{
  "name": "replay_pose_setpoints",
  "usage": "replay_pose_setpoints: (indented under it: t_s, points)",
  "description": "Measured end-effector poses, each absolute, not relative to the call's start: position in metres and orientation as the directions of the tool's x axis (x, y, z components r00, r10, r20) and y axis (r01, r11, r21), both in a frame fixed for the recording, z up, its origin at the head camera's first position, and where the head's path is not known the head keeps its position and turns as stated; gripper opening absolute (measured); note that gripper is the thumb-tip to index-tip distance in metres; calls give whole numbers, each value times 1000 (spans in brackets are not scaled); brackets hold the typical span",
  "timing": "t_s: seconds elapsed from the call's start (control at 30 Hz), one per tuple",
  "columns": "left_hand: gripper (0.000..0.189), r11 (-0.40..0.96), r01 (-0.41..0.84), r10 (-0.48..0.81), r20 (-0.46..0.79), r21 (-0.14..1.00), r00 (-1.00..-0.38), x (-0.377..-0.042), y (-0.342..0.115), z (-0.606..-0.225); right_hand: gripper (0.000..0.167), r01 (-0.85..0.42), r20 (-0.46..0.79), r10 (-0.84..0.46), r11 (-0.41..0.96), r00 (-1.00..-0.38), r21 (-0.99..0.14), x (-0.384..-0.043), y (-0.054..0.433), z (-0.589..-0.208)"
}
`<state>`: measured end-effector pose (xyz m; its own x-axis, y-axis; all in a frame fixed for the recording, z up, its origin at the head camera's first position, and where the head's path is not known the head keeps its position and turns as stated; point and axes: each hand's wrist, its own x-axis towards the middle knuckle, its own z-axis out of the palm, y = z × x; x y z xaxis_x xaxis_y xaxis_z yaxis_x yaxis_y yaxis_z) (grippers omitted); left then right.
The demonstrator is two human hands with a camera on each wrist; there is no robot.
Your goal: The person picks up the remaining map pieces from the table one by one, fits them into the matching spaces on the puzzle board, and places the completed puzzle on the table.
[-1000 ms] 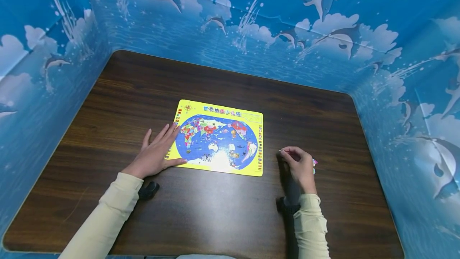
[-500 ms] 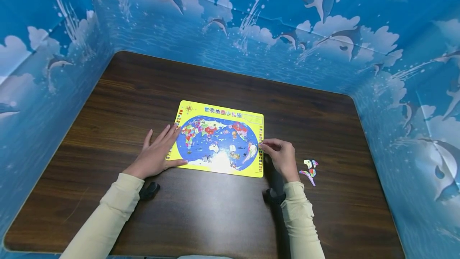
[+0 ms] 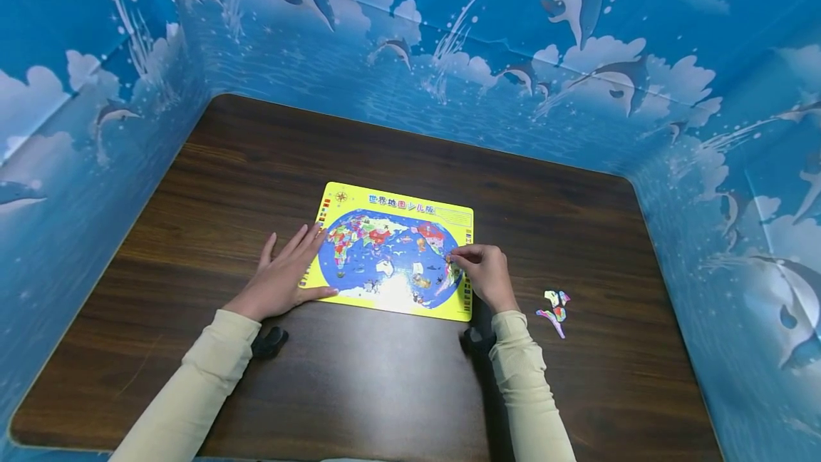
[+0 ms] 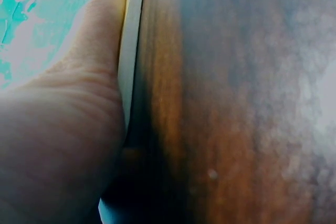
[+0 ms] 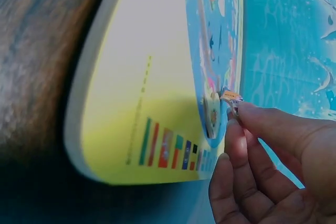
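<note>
A yellow-bordered world map puzzle board point(image 3: 385, 309) lies flat on the brown table. My left hand point(image 3: 280, 278) rests spread on the board's left edge, fingers straight, with the thumb point(image 4: 100, 24) along its near edge in the left wrist view. At the board's right side, my right hand point(image 3: 489, 275) pinches a small puzzle piece point(image 5: 231, 96) between thumb and fingertips. That piece, partly orange, is held over the map's right part, close to the pieces around South America; whether it touches the board I cannot tell.
Several loose puzzle pieces point(image 3: 555, 314) lie in a small group on the table point(image 3: 616, 376), to the right of the board. Blue dolphin-printed cloth point(image 3: 410, 77) stands around the table's back and sides.
My right hand has moved left from beside the loose pieces to over the board's right part, carrying the small piece. The left hand stays on the board.
</note>
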<state>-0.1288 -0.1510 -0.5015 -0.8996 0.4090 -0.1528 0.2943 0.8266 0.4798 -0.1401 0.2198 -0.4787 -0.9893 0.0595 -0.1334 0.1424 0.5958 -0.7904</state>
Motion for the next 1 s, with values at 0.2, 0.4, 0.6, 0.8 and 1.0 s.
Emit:
replay_pose_setpoints:
  t_s: [0.2,0.4,0.6,0.8,1.0]
  points:
    - [112,829,293,407,-155,476,-900,-129,-151,-503,19,133,-126,56,629,-990,-766,-141,220,-480]
    - [112,831,292,407,-159,473,-900,-130,-150,-503,22,145,-145,52,638,-988,-756,-142,221,-480]
    - [112,833,288,404,-164,472,-900,-130,-150,-503,22,143,-152,43,646,-987,-750,-141,222,-479]
    - [112,835,284,401,-167,472,-901,-131,-150,-504,21,138,-159,28,653,-987,-745,-141,223,-478]
    - [112,837,281,396,-167,470,-903,-130,-149,-504,19,130,-169,7,670,-986,-731,-141,224,-479]
